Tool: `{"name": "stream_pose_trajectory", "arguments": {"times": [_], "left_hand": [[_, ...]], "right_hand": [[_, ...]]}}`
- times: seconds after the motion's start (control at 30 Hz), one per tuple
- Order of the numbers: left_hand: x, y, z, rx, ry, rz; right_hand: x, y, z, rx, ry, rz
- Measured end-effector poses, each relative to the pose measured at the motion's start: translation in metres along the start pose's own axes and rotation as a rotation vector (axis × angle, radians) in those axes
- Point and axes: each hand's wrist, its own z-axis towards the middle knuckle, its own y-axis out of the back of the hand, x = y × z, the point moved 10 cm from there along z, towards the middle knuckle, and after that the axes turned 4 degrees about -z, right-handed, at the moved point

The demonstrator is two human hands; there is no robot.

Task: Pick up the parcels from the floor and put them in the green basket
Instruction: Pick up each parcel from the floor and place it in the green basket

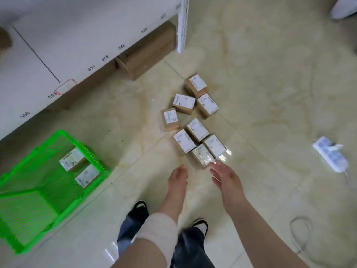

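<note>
Several small brown parcels with white labels lie in a cluster on the floor, from the far one point(195, 84) to the nearest, a tape-wrapped one point(201, 156). My right hand point(226, 177) is open, its fingertips just short of that nearest parcel. My left hand point(176, 180) hangs beside it, fingers loosely together, holding nothing. The green basket point(23, 192) stands on the floor at the left and holds two parcels point(71, 159), point(87, 176) near its far right corner.
A white shelf unit point(58, 55) with number labels runs along the upper left, with large cardboard boxes point(146, 53) under it. A white power strip point(330, 153) and its cable point(301, 235) lie on the floor at the right. My feet point(139, 211) are below the hands.
</note>
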Motion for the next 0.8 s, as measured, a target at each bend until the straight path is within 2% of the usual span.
{"name": "stream_pose_trajectory", "arguments": {"times": [0.5,0.67,0.8], "left_hand": [[-0.058,-0.176,0.026,0.033,0.0,0.04],[-0.062,-0.248,0.037,0.018,-0.02,0.18],[-0.046,-0.279,0.063,-0.067,-0.015,0.09]], "right_hand": [[0.116,0.116,0.103,-0.027,-0.085,0.069],[0.14,0.161,0.142,0.012,-0.065,-0.056],[0.146,0.187,0.186,0.089,-0.063,-0.226]]}}
